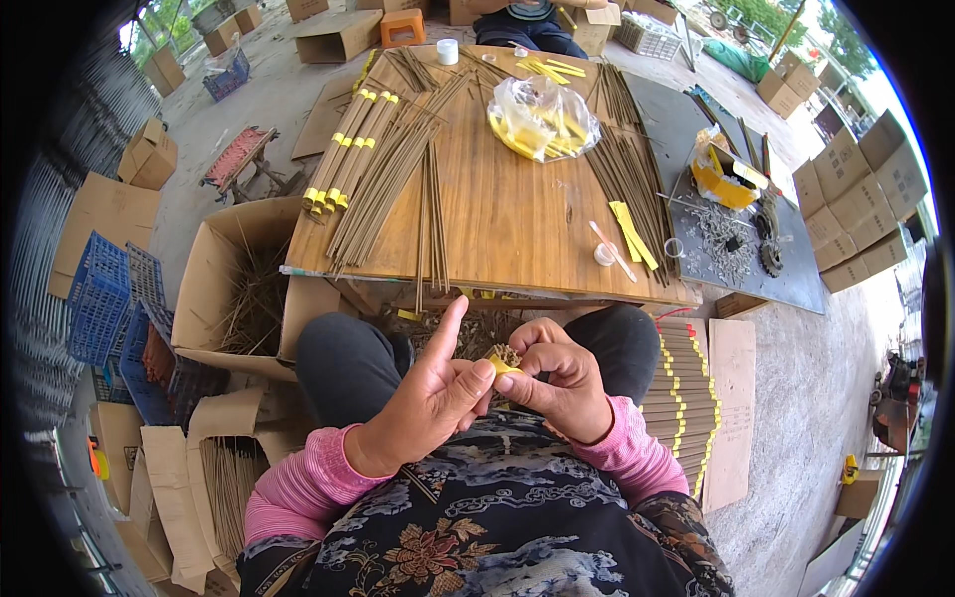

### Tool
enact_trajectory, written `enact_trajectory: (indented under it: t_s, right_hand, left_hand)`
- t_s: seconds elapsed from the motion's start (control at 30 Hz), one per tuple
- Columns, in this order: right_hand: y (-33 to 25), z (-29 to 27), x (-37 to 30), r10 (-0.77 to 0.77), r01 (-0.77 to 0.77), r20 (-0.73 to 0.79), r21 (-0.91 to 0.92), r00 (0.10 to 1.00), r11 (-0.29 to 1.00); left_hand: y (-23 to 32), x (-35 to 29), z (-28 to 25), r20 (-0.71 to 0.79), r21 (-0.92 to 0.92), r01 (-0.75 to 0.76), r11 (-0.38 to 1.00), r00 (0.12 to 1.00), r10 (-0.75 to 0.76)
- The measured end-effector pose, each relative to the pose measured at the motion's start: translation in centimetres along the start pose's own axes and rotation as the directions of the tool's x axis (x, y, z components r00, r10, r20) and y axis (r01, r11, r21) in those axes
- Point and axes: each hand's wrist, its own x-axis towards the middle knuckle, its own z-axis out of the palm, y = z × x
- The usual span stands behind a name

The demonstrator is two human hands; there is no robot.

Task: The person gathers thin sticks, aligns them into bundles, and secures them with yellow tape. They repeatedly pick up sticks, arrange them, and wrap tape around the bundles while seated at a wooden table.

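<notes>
A bundle of brown incense sticks [506,353] points end-on toward me between my two hands, above my lap. A yellow paper band [504,366] goes around its end. My left hand [435,386] grips the bundle from the left, thumb on the band and index finger stretched out straight. My right hand [559,378] pinches the band from the right, its thumb against the paper and its fingers curled. Most of the bundle's length is hidden below my hands. Loose incense sticks [383,204] lie on the wooden table [497,234] in front of me.
Yellow-banded bundles [343,154] lie at the table's left. Yellow strips fill a clear plastic bag [542,119]; more paper strips [634,236] lie near a small white cup [604,255]. A cardboard box [234,289] stands left, finished-looking bundles [686,398] right. Another person [532,30] sits opposite.
</notes>
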Motion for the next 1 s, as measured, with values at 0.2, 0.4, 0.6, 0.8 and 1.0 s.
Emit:
enact_trajectory:
  t_s: [0.2,0.4,0.6,0.8,1.0]
  right_hand:
    - [-0.22,0.35,-0.33,0.008,-0.008,-0.017,-0.007,1.0,1.0]
    - [-0.25,0.52,-0.59,0.0,-0.001,-0.028,-0.008,1.0,1.0]
    - [-0.53,0.72,-0.64,-0.012,0.011,-0.036,-0.016,0.999,1.0]
    - [-0.53,0.83,-0.72,-0.007,0.006,-0.05,-0.007,0.999,1.0]
    - [-0.46,0.36,-0.51,-0.018,0.018,-0.013,-0.05,1.0,0.999]
  left_hand:
    - [-0.02,0.01,0.04,0.004,0.024,-0.013,1.0,1.0,0.012]
    - [0.04,-0.09,0.05,0.039,0.038,-0.024,0.999,0.999,0.022]
    - [-0.13,-0.12,0.02,0.038,0.058,-0.034,0.998,0.999,0.032]
    - [-0.42,-0.06,0.04,0.037,0.051,-0.059,0.997,0.998,0.058]
    - [-0.06,-0.15,0.09,0.018,0.025,0.001,1.0,1.0,-0.001]
